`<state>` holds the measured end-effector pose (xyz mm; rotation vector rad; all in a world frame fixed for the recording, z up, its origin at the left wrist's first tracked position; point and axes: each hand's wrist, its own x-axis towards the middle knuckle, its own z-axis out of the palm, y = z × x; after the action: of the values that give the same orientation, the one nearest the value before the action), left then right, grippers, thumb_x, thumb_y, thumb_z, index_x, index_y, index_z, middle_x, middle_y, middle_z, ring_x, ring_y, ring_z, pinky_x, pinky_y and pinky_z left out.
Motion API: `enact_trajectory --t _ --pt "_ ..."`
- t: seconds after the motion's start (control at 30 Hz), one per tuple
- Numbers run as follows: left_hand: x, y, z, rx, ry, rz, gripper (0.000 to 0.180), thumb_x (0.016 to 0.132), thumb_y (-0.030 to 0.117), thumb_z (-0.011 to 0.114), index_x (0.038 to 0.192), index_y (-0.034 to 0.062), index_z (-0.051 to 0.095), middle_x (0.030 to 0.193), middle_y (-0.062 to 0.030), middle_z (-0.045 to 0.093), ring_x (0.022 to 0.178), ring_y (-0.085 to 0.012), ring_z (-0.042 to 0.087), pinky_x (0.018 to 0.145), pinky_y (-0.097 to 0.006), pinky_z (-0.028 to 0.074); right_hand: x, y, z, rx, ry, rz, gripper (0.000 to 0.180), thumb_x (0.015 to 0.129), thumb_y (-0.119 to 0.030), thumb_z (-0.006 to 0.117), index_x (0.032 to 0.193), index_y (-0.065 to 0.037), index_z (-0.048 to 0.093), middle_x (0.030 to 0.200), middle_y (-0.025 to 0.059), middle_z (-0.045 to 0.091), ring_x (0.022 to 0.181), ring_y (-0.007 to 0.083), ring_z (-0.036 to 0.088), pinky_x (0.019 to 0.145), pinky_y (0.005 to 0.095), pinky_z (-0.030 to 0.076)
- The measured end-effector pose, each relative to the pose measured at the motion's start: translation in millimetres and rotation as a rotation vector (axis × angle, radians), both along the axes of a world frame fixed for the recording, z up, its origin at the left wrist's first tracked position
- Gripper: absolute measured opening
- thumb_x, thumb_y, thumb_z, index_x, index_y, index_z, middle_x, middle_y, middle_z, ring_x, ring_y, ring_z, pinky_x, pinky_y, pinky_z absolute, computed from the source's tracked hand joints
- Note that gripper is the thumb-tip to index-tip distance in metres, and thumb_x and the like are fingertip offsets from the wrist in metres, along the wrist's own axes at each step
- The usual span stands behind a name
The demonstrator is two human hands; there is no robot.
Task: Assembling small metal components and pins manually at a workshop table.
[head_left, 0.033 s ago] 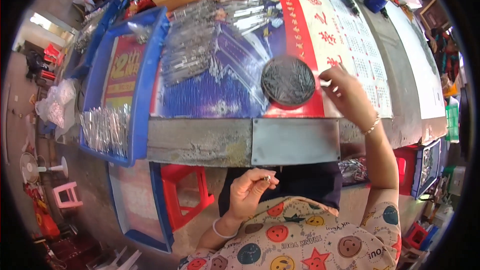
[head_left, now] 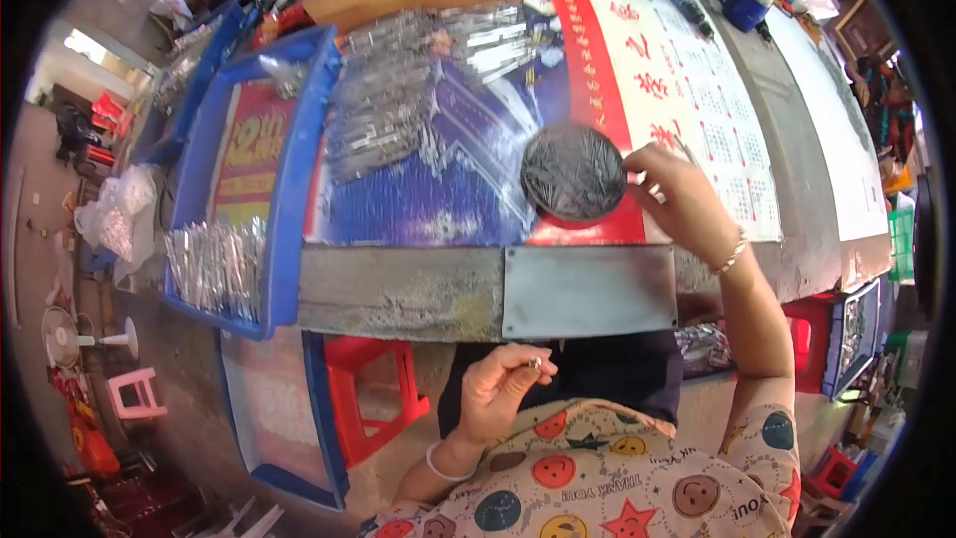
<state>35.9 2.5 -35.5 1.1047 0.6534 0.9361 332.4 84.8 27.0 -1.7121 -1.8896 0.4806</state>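
My left hand (head_left: 501, 386) is raised in front of my chest, below the table edge. It pinches a small shiny metal piece (head_left: 535, 363) between thumb and fingertips. My right hand (head_left: 679, 201) reaches over the table, its fingers curled at the right rim of a round dark dish (head_left: 570, 171) full of thin metal pins. Whether those fingers hold a pin is unclear. A gold bracelet (head_left: 732, 257) circles my right wrist.
Heaps of silvery metal strips (head_left: 383, 110) lie on the blue and red printed sheet (head_left: 468, 209) covering the table. A blue tray (head_left: 289, 189) at the left holds more strips (head_left: 217, 264). A grey metal plate (head_left: 588, 291) fronts the table edge. A red stool (head_left: 373, 401) stands below.
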Motion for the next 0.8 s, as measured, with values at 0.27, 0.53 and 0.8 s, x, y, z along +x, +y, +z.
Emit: enact_trajectory --t 0.27,0.53,0.8 --pt "1.5 -10.4 -5.2 -0.029 -0.016 0.003 0.020 0.095 0.006 0.056 0.111 -0.0047 0.059 0.097 -0.0122 0.065 0.085 -0.0139 0.064 0.077 -0.025 0.053 -19.8 40.6 -12.4 -0.036 -0.428 0.024 0.015 0.078 -0.008 0.061 0.090 -0.002 0.056 0.090 0.0168 0.060 0.081 0.0361 0.061 0.071 0.0443 0.049" --pt "-0.2 -7.3 -3.6 -0.054 -0.015 -0.031 0.021 0.095 0.006 0.056 0.114 -0.0032 0.059 0.098 -0.0105 0.065 0.088 -0.0135 0.063 0.079 -0.026 0.054 -25.5 51.3 -10.3 -0.073 -0.467 0.016 0.011 0.078 -0.004 0.054 0.088 0.000 0.058 0.086 0.0193 0.063 0.076 0.0369 0.064 0.067 0.0445 0.052" --pt "0.6 -13.7 -1.1 -0.055 -0.010 -0.026 0.021 0.094 0.006 0.057 0.113 -0.0031 0.059 0.097 -0.0102 0.065 0.085 -0.0128 0.063 0.078 -0.025 0.053 -21.7 42.8 -10.2 0.024 -0.349 -0.001 0.010 0.081 -0.007 0.055 0.088 -0.001 0.057 0.081 0.0187 0.062 0.073 0.0372 0.063 0.066 0.0460 0.050"
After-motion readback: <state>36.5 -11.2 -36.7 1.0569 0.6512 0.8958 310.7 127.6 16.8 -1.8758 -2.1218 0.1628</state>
